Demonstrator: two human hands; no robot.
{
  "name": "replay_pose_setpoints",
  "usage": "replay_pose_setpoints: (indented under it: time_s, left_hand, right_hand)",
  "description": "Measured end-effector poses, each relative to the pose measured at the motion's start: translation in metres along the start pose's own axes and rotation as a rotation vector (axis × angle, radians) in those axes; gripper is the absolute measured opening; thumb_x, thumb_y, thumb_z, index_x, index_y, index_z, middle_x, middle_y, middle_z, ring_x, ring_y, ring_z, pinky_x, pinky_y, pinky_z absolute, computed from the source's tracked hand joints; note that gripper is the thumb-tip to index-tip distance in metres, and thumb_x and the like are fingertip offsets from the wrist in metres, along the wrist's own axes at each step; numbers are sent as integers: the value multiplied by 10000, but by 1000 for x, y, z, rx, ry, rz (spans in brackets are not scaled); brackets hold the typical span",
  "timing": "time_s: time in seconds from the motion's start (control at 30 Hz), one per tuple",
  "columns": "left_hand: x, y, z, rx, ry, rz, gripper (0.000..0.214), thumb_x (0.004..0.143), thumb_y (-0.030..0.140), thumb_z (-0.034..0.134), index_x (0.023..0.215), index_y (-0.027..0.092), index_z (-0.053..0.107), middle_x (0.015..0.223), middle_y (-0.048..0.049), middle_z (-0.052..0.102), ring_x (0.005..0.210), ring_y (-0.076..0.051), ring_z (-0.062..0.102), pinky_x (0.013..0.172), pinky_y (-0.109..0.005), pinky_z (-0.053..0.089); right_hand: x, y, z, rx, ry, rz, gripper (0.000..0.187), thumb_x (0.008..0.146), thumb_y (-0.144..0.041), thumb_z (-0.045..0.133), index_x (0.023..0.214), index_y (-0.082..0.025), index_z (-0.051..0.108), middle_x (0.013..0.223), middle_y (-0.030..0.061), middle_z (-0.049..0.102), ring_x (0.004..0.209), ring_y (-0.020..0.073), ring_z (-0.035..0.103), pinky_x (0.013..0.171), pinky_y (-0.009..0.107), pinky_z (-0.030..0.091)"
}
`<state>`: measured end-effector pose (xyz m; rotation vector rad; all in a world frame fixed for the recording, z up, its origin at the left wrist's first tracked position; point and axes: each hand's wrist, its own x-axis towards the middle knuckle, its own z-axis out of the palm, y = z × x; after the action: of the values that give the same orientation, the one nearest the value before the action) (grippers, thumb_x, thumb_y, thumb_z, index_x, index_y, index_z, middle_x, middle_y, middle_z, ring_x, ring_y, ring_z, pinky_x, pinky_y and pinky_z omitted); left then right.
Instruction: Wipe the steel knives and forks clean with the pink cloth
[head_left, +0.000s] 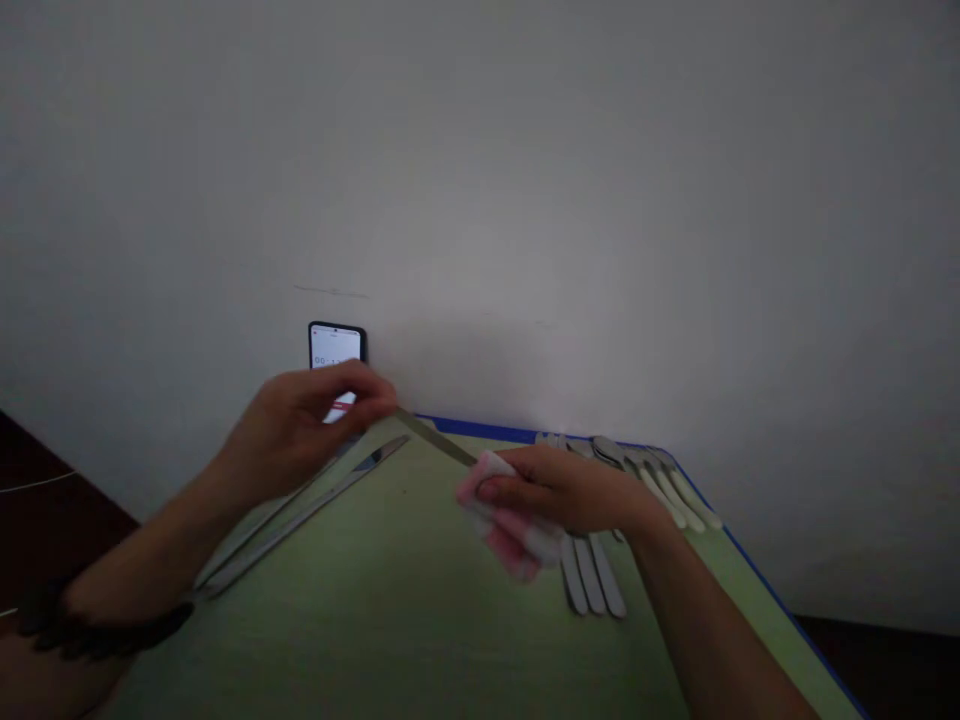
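My left hand is closed in a pinch on one end of a table knife, seen as a flat, narrow metal strip. My right hand is closed on a folded pink and white cloth, which wraps the knife's other end and hides it. Between the two hands the bare metal slants down to the right, held above the table. Below my left forearm lies another table knife, with a second long metal piece beside it, partly hidden.
A phone with a timer leans against the wall behind my left hand. On the green table with its blue edge, several spoons and forks lie at the right. Several metal handles stick out below my right hand.
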<state>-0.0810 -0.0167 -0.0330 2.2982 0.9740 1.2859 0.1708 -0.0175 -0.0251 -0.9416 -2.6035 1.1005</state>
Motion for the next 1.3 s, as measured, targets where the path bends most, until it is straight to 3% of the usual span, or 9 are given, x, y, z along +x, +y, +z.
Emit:
replay_pose_setpoints:
  time_s: [0.1,0.17,0.3,0.4,0.6,0.8,0.97,1.13,1.3]
  left_hand:
    - [2,-16,-21,-180,281,-130,133,724,280,719,797,173,686,754,6,674,692,-123,593,644,-180,473]
    - [4,-19,-25,-379,330,-253,114,729,254,710,793,169,673,764,1,669,733,-129,602,695,-191,492]
    - [10,-2,-2,-1111,466,-534,192,831,327,505,738,182,590,724,-18,609,772,-166,608,745,-306,534]
    - [13,15,17,-1366,562,-605,407,871,470,333,628,185,493,586,-6,471,591,-137,524,622,-287,521]
    - [11,21,12,-1298,626,-567,459,829,537,300,521,201,248,485,36,239,424,-95,284,437,-231,389]
    - [13,21,-16,-1448,773,-563,446,833,490,276,525,197,140,391,42,167,354,-79,146,338,-224,254]
    - [8,29,-9,-1504,647,-463,493,852,515,240,507,192,99,376,50,116,339,-77,85,302,-234,198]
    - [5,40,17,-1472,491,-565,541,835,565,272,465,208,105,368,57,90,319,-75,92,282,-233,231]
    - [7,38,-5,-1440,510,-501,489,861,489,241,509,203,58,376,48,74,351,-86,43,290,-255,179]
  right_hand:
    - [-12,11,-11,47,2,76,381,934,-411,377,1023,-132,621,668,-11,562,553,90,477,506,189,377]
    - [-15,12,-15,78,39,97,383,938,-409,361,1031,-127,603,656,-10,571,548,94,488,503,191,381]
    - [-4,-1,-7,64,47,130,371,955,-397,325,980,-149,600,620,-14,599,516,94,492,519,198,386]
    - [9,-12,9,-23,117,114,385,964,-396,309,901,-170,613,608,-12,610,517,95,500,561,206,380]
    - [24,-24,33,-282,343,163,483,934,-521,308,926,-196,665,683,38,636,602,137,534,601,245,338]
    - [21,-16,23,-151,211,31,438,932,-490,358,981,-188,671,788,36,657,657,125,548,618,223,366]
    - [24,-11,28,119,95,-103,425,950,-428,347,999,-173,683,824,16,661,707,105,569,651,192,405]
    - [32,-19,43,142,109,-95,453,943,-447,343,977,-162,693,685,-6,596,616,95,499,594,190,388]
    - [30,-16,40,135,137,-134,387,946,-393,375,1008,-176,690,756,-3,642,642,90,523,616,184,387]
